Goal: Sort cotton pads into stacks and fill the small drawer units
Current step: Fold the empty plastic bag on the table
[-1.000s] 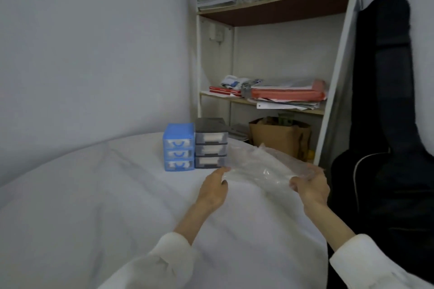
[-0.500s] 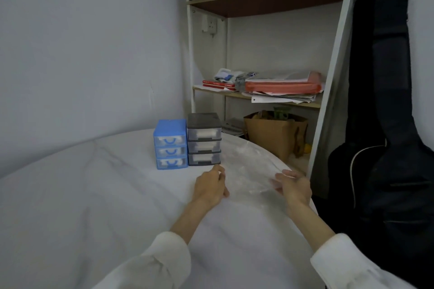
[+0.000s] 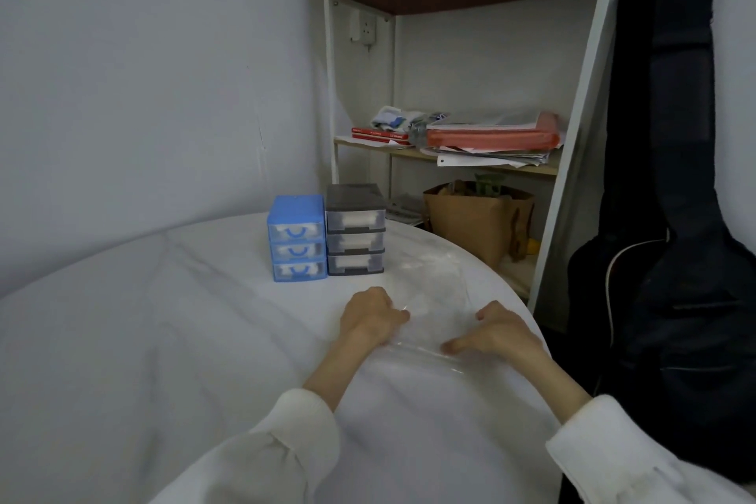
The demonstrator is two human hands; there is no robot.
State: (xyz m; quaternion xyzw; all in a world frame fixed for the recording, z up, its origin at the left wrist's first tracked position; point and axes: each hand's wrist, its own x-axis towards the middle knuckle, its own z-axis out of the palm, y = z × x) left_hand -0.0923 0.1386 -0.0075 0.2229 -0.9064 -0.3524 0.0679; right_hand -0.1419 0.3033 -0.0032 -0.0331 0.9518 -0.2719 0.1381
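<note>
A clear plastic bag lies flat on the white table, in front of two small drawer units. The blue unit and the grey unit stand side by side, each with three closed drawers that show white through their fronts. At the bag's left edge my left hand holds the plastic with curled fingers. My right hand rests on the bag's near right corner with fingers spread. No loose cotton pads are visible.
The table's round edge runs just right of the bag. Beyond it stand a white shelf rack with papers and red folders, a brown paper bag on the floor, and a black guitar case leaning at the right.
The bag, held up crumpled between both hands a second ago, has come down and now lies flat on the table. Both hands dropped with it and drew nearer to me.
</note>
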